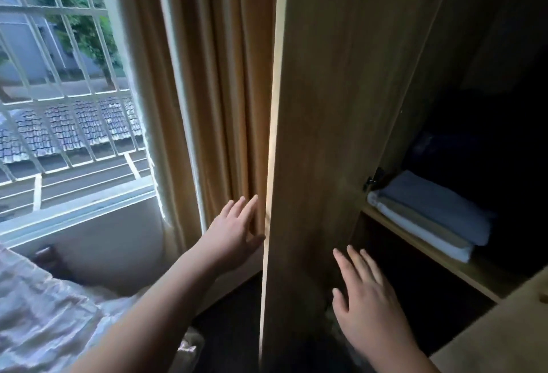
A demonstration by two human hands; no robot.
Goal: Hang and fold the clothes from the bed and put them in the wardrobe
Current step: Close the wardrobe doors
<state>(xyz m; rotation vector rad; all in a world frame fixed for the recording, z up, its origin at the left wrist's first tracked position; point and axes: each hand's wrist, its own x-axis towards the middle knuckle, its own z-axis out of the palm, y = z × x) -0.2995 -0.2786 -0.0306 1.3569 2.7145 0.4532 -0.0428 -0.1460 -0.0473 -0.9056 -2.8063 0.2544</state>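
Note:
An open wooden wardrobe door [332, 135] stands edge-on in the middle of the view. My left hand [234, 233] reaches to its outer side with straight fingers, the fingertips at the door's edge. My right hand [364, 304] is flat with spread fingers over the door's inner face. Inside the dark wardrobe, a stack of folded clothes [430, 215], blue-grey on top with beige and white below, lies on a wooden shelf [444, 260]. Neither hand holds anything.
A tan curtain [219, 90] hangs just left of the door, beside a barred window [68, 90]. The bed with pale crumpled bedding [44, 313] sits at lower left. Another wooden door panel [504, 328] juts in at lower right.

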